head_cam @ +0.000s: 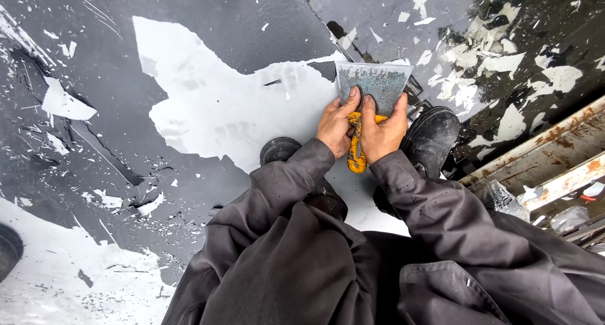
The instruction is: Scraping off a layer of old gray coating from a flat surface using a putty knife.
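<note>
Scraper (372, 88) blade juts ahead of both hands; left hand (334, 128) and right hand (383, 134) grip its yellow handle tightly.

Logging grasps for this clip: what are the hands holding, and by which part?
Both hands, left hand and right hand, grip one wide-bladed scraper. They wrap its yellow handle, with fingertips pressed on the back of the metal blade.

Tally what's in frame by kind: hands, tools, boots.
Hands: 2, left hand and right hand, both gripping the scraper
Scrapers: 1, wide-blade scraper with a yellow handle
Black boots: 2, left boot and right boot
Total: 5
</note>
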